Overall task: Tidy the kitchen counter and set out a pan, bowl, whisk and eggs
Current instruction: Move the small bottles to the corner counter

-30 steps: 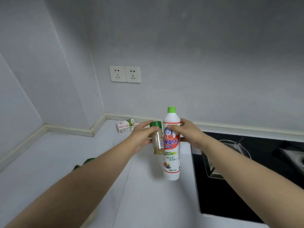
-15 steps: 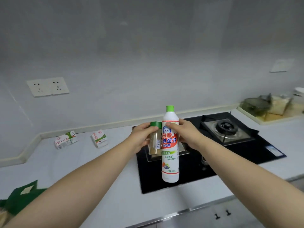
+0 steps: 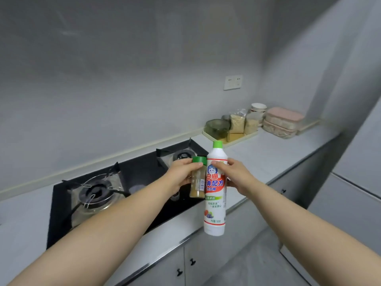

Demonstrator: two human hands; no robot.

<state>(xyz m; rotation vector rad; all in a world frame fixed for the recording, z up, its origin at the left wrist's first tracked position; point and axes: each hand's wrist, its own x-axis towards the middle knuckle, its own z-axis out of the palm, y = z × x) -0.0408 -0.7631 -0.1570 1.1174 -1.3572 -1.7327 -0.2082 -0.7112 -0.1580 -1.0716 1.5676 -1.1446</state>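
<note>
My left hand (image 3: 181,175) grips a small spice jar (image 3: 198,182) with a green lid and brown powder inside. My right hand (image 3: 235,176) grips a tall white dish-soap bottle (image 3: 215,211) with a green cap and a red label. Both are held upright in the air, side by side and touching, above the right end of the black gas hob (image 3: 123,188). A white bowl (image 3: 258,107) stands at the back of the counter on the right. No pan, whisk or eggs show.
A cream tray (image 3: 241,139) at the right holds a green glass dish (image 3: 217,125) and jars of grain (image 3: 237,121). Pink lidded boxes (image 3: 283,120) stack beyond it. Grey counter (image 3: 274,151) stretches right of the hob; cabinet doors (image 3: 206,256) lie below.
The view has swung right along the counter, from the left corner past the hob to the tray end. Both hands keep hold of the jar and the bottle, carried rightward.
</note>
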